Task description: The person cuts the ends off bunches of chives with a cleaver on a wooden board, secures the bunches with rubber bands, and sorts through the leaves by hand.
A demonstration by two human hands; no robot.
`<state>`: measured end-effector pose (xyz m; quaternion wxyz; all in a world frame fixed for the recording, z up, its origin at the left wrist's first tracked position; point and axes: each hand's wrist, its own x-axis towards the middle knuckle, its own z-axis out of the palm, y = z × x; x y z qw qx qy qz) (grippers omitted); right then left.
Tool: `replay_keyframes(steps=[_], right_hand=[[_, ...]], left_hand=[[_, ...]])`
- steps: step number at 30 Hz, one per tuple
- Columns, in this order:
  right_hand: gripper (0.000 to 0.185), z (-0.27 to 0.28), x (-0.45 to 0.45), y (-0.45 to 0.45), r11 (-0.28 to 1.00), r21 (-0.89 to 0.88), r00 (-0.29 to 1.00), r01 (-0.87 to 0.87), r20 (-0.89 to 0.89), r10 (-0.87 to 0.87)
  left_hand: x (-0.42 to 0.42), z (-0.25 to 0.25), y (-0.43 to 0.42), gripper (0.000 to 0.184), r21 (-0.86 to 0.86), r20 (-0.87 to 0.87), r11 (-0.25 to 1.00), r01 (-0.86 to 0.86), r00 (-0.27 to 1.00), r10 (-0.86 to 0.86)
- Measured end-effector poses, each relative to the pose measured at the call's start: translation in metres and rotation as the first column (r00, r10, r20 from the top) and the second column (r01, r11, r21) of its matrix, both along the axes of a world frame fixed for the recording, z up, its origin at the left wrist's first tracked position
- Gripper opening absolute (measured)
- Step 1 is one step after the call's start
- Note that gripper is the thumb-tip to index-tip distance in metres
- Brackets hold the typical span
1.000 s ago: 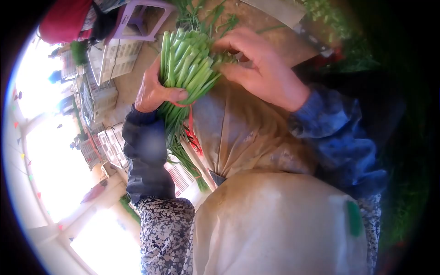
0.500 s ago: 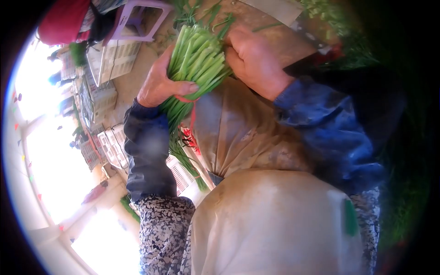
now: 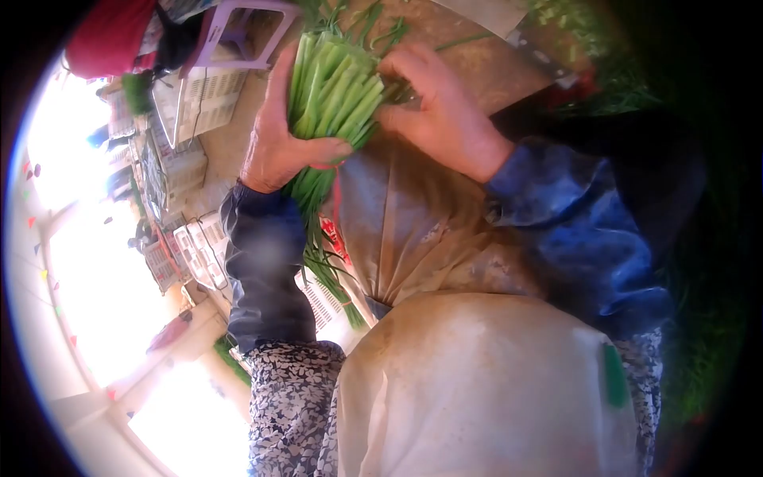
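A bundle of green stalks [image 3: 338, 91] stands with its cut ends up, bound lower down by a red tie [image 3: 326, 166]. Around its left side wraps my left hand [image 3: 278, 139], the thumb lying across the front just above the tie. On the bundle's right side is my right hand [image 3: 441, 111], fingers bent and thumb apart, the fingertips close to the outer stalks. Whether it pinches a stalk is too small to tell. Thin green leaves hang below the tie, beside a red printed patch [image 3: 335, 241].
A purple stool [image 3: 208, 40] and white crates [image 3: 199, 103] stand at the upper left, near a red item [image 3: 107, 36]. Loose greens [image 3: 385, 32] lie beyond the bundle. A pale board [image 3: 485, 12] is at the top. More greens [image 3: 628, 87] are at the right.
My right hand has gone from a closed shape to bent, parted fingers at the bundle's right side. The stalk ends look more spread, and my left hand has shifted slightly around them.
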<state>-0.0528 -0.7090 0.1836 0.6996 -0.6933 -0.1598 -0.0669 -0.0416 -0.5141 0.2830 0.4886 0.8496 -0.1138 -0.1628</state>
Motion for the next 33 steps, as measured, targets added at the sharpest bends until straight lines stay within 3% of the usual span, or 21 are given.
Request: replay_keyframes(steps=[6,8,12,13,14,15,17,18,19,21,22,24,25,31,33], right_hand=[[0.031,-0.003,0.005,0.010,0.963,0.252,0.984,-0.094,-0.126,0.129],[0.030,0.004,0.000,0.012,0.990,0.133,0.990,-0.047,-0.125,0.064],[0.029,-0.001,0.001,0.017,0.975,0.199,0.991,0.098,-0.114,-0.076],[0.029,-0.001,0.004,0.004,0.898,0.434,0.914,0.072,-0.389,0.114],[0.028,0.004,0.007,-0.005,0.760,0.638,0.743,0.122,-0.567,0.356],[0.028,0.004,0.009,-0.005,0.760,0.639,0.743,0.122,-0.566,0.357],[0.022,0.001,0.015,-0.004,0.869,0.484,0.928,0.099,-0.361,0.096],[0.022,0.003,0.018,-0.003,0.895,0.445,0.963,0.028,-0.253,0.095],[0.022,0.002,0.022,-0.004,0.896,0.444,0.962,0.031,-0.256,0.093],[0.021,0.002,0.028,-0.006,0.991,0.103,0.983,-0.087,-0.154,0.102],[0.021,0.003,0.030,-0.008,0.991,0.105,0.982,-0.086,-0.157,0.102],[0.022,0.014,0.032,-0.016,0.963,-0.219,0.987,-0.159,-0.038,0.155],[0.022,0.016,0.031,-0.016,0.962,-0.218,0.987,-0.162,-0.040,0.157],[0.020,0.011,0.028,-0.013,0.918,-0.387,0.991,-0.085,0.059,0.117],[0.026,0.008,0.028,-0.023,0.881,-0.432,0.972,0.195,0.206,-0.114]], left_hand=[[-0.002,0.003,0.007,0.096,0.094,-0.007,0.995,-0.031,0.999,0.032],[-0.003,0.004,0.001,0.095,0.064,-0.023,0.997,-0.038,0.999,0.040],[-0.007,0.010,-0.004,0.094,0.049,-0.041,0.996,-0.076,0.996,0.078],[-0.008,0.010,-0.003,0.094,0.048,-0.036,0.996,-0.071,0.997,0.073],[-0.009,0.011,-0.002,0.095,0.020,-0.045,0.997,-0.079,0.996,0.079],[-0.010,0.010,0.000,0.096,-0.007,-0.056,0.996,-0.088,0.995,0.088],[-0.010,0.008,0.001,0.097,-0.017,-0.061,0.996,-0.093,0.994,0.092],[-0.010,0.007,0.001,0.098,-0.028,-0.063,0.995,-0.098,0.993,0.096],[-0.009,0.006,0.000,0.098,-0.029,-0.067,0.995,-0.096,0.993,0.094],[-0.007,0.007,-0.003,0.099,0.015,-0.040,0.999,-0.042,0.998,0.043],[-0.006,0.007,-0.002,0.099,0.016,-0.043,0.999,-0.041,0.998,0.042],[-0.006,0.009,-0.002,0.100,0.120,0.023,0.992,0.045,0.999,-0.048],[-0.007,0.009,-0.002,0.100,0.121,0.021,0.992,0.043,0.999,-0.046],[-0.008,0.006,-0.002,0.099,0.048,-0.042,0.999,-0.005,0.999,0.007],[-0.008,0.007,-0.004,0.099,0.020,-0.059,0.999,-0.031,0.998,0.032]])
